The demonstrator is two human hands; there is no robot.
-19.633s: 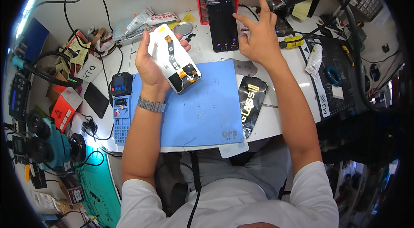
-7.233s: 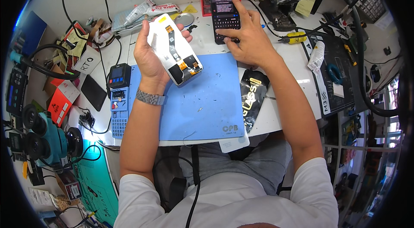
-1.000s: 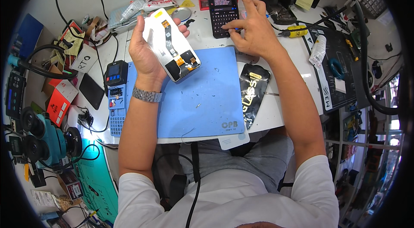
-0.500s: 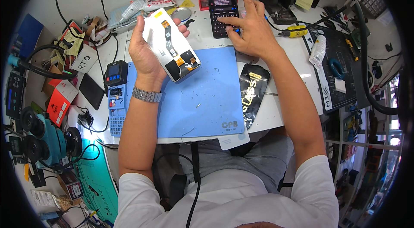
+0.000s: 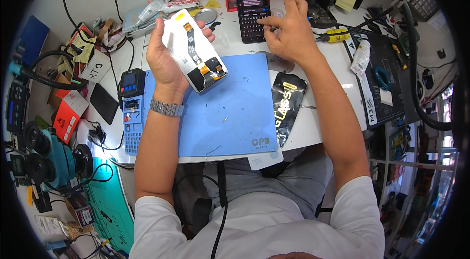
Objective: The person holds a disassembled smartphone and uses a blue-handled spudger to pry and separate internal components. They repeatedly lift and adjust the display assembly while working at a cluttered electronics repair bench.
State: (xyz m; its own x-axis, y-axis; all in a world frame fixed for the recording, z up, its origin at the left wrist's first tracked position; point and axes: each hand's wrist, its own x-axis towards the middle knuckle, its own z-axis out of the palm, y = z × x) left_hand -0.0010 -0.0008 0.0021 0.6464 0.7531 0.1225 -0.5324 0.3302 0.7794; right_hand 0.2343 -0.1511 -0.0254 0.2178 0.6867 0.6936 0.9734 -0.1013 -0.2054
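Microscope (image 5: pixel 51 158): teal, 8 o'clock edge of the bench (image 5: pixel 323 117).
Left hand (image 5: pixel 166 58): grip clamped on the screen panel (image 5: pixel 195 49), fingers wrapped around its edges, raised above the blue mat (image 5: pixel 230 112), 11 o'clock of centre.
Screen panel: white back up, black and orange ribbon cables showing, tilted.
Black packet (image 5: pixel 285 105): just right of the mat.
Right hand (image 5: pixel 289 31): 12 o'clock, grip apart, thumb touching the lit phone (image 5: pixel 251 9).
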